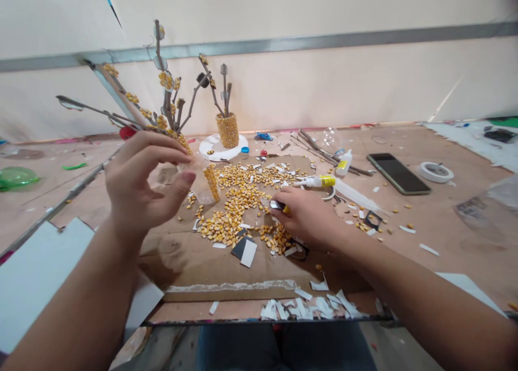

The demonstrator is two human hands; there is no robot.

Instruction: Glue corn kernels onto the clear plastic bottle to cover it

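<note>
My left hand (141, 182) is closed, thumb and fingers curled round the rim of a clear plastic cup (201, 185). A strip of corn kernels (212, 182) covers the cup's right side. The cup is tilted above the loose kernels. My right hand (309, 214) is closed at the right edge of the corn kernel pile (243, 198). From its fingers sticks a small dark-and-yellow thing with a pale, shiny end (278, 205); its kind I cannot make out. Just beyond that hand lies a small glue bottle (319, 181) with a yellow label.
Behind stand a kernel-covered pot (227, 131) with twigs on a white ring (206, 150), and a larger decorated branch (168, 104). A second glue bottle (343, 163), a phone (399, 173) and a tape roll (436, 172) lie right. Paper scraps (307, 309) line the front edge.
</note>
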